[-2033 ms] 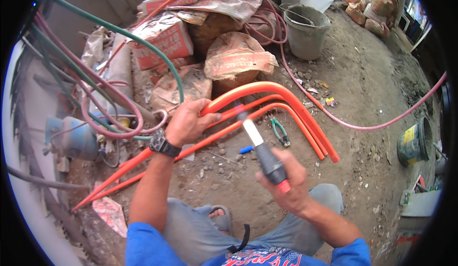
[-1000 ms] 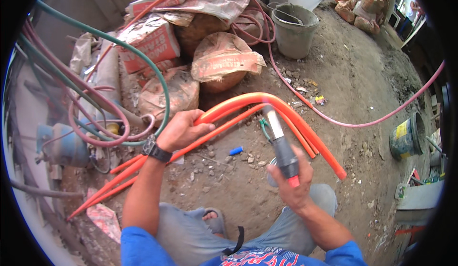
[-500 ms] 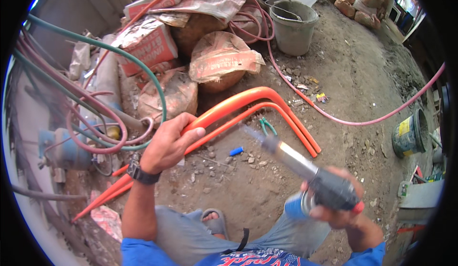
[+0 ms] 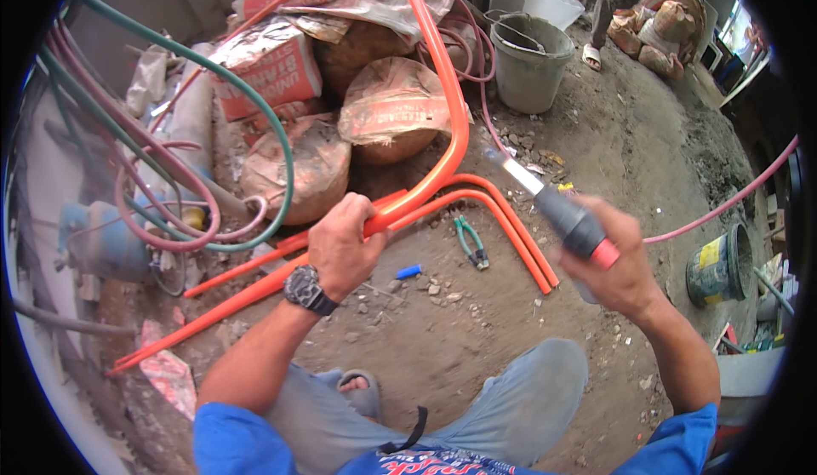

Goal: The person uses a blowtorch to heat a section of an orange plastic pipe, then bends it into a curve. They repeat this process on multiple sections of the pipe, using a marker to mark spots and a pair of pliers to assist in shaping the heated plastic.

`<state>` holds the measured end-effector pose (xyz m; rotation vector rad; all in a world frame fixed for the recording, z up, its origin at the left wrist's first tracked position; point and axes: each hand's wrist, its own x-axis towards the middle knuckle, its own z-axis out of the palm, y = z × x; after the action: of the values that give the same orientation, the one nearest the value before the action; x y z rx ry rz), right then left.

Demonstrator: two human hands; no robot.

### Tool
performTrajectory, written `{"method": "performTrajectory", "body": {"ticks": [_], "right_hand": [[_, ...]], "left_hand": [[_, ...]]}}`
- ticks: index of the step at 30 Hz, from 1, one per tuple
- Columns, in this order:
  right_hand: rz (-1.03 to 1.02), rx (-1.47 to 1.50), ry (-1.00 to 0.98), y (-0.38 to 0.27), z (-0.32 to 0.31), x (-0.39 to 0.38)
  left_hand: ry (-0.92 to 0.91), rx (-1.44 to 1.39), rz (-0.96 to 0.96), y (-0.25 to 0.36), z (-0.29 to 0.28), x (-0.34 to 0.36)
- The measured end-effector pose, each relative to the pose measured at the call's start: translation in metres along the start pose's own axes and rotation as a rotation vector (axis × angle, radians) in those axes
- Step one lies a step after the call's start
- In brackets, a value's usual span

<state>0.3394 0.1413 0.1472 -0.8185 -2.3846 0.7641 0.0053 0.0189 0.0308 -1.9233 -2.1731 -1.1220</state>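
Observation:
My left hand (image 4: 345,245), with a watch at its wrist, is closed around an orange plastic pipe (image 4: 458,126). Beyond my grip the pipe curves and its far arm rises away from me toward the sacks. My right hand (image 4: 614,258) grips a blowtorch (image 4: 566,220), its metal nozzle aimed toward the bend, with a faint bluish flame at the tip. The torch's canister is mostly hidden by the hand. Other bent orange pipes (image 4: 511,230) lie on the ground beneath. Green-handled pliers (image 4: 466,238) and a small blue cylinder (image 4: 409,271) lie near them.
Filled sacks (image 4: 396,105) are piled ahead. Green hose (image 4: 247,92) and pink hose (image 4: 204,190) loop at the left. A grey bucket (image 4: 532,66) stands beyond, a dark bucket (image 4: 717,266) at the right. Another person's sandaled foot (image 4: 591,56) shows at the back.
The held pipe has turned so that its bent arm points up and away instead of down to the right. The torch has moved right and farther from me. A person's leg has appeared at the back.

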Motion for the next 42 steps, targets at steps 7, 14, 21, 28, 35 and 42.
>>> {"method": "performTrajectory", "body": {"ticks": [7, 14, 21, 28, 35, 42], "right_hand": [[0.05, -0.033, 0.012, 0.004, 0.017, 0.015], [-0.068, 0.015, -0.192, 0.001, 0.012, 0.027], [-0.143, -0.023, -0.257, -0.013, 0.018, 0.032], [-0.08, 0.082, -0.354, -0.027, 0.023, 0.025], [0.042, 0.009, -0.195, -0.016, 0.022, 0.03], [0.14, 0.014, -0.177, -0.027, 0.028, 0.033]], "left_hand": [[0.024, 0.028, 0.031, -0.007, 0.012, 0.001], [0.041, 0.046, 0.062, -0.013, 0.012, 0.0], [0.04, 0.039, 0.082, -0.014, 0.012, 0.0], [0.037, 0.036, 0.076, -0.015, 0.011, 0.002], [0.03, 0.029, 0.074, -0.016, 0.013, -0.001], [0.02, 0.035, 0.089, -0.014, 0.013, -0.002]]}}
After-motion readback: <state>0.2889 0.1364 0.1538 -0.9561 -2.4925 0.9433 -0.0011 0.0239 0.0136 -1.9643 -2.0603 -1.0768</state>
